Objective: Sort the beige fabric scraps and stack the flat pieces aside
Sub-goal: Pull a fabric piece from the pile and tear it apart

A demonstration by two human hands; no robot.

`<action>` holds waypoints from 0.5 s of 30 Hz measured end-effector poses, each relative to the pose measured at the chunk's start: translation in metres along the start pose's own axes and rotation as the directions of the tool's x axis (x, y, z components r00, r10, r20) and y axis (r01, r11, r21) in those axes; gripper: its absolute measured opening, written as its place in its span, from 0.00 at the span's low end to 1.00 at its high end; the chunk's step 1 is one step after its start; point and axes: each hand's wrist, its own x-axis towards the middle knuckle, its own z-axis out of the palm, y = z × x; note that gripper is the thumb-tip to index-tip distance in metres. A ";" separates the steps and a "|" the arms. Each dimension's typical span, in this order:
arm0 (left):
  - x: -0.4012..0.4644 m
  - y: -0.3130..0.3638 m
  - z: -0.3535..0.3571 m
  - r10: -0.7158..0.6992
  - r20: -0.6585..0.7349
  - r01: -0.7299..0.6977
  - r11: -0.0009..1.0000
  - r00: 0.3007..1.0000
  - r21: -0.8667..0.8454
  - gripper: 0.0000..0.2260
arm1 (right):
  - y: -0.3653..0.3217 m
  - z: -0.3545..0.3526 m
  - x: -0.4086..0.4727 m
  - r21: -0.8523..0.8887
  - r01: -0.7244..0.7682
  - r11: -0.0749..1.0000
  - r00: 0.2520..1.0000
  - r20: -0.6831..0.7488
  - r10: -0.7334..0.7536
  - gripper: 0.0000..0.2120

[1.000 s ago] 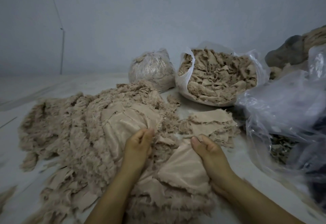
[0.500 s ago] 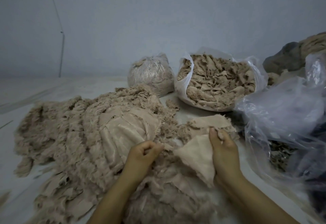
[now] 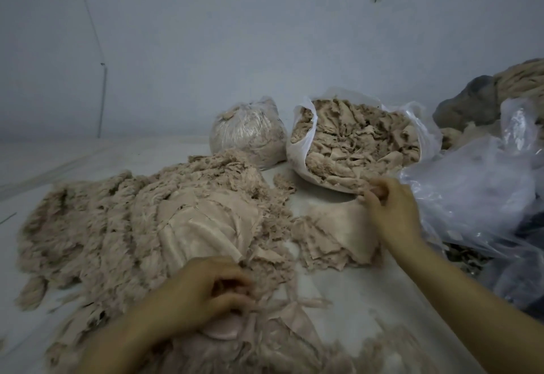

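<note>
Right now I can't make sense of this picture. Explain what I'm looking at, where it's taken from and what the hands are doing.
No machine is here: these are a person's two bare hands, filmed by one camera worn on the head, looking forward and down.

On the pale surface lies a big heap of frayed beige fabric scraps. Right of it sits a small stack of flat pieces. Behind are a closed bag of scraps, an open white bag of scraps, and loose clear plastic at right.

The right hand pinches the far edge of the top flat piece on the stack. The left hand has its grip curled into scraps at the heap's near edge.
</note>
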 end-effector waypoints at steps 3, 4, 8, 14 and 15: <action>-0.009 -0.014 -0.011 -0.074 0.215 -0.021 0.913 0.974 0.408 0.14 | 0.000 0.014 -0.068 0.264 0.137 0.955 0.933 0.290 -0.214 0.07; -0.012 -0.017 -0.010 -0.126 0.249 -0.014 0.869 0.960 0.494 0.15 | 0.001 0.019 -0.096 0.308 0.156 0.939 0.834 0.468 -0.293 0.07; -0.017 -0.020 0.002 -0.166 0.147 0.059 0.834 0.975 0.549 0.06 | 0.006 0.026 -0.160 0.308 0.386 0.869 0.407 0.789 -0.460 0.06; -0.015 -0.016 0.001 -0.187 0.064 0.116 0.804 0.980 0.583 0.06 | -0.028 0.016 -0.150 0.278 0.175 0.944 0.500 0.801 -0.329 0.10; -0.015 -0.016 0.001 -0.204 0.101 0.093 0.761 0.974 0.643 0.07 | -0.032 0.021 -0.148 0.250 0.164 0.954 0.568 0.767 -0.299 0.11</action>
